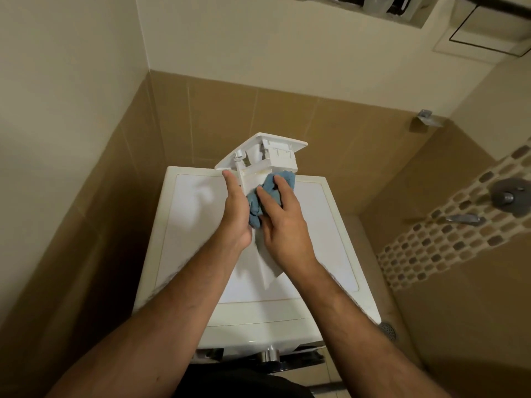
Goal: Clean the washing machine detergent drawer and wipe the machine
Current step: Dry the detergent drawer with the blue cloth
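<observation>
Above the white washing machine top (201,225), your left hand (237,214) grips the white plastic detergent drawer (270,156) along its side, front panel tilted away from you. Your right hand (283,222) presses a crumpled blue cloth (273,191) against the drawer's body, fingers straight.

Brown wall tiles (287,116) cover the lower wall at frame centre, below cream paint. A mosaic tile band (448,225) runs diagonally at right. On it sit a round shower valve (508,196) and, lower left of it, a metal tap (462,219). A floor drain (388,330) lies lower right. A recessed wall niche (359,12) occupies the top edge.
</observation>
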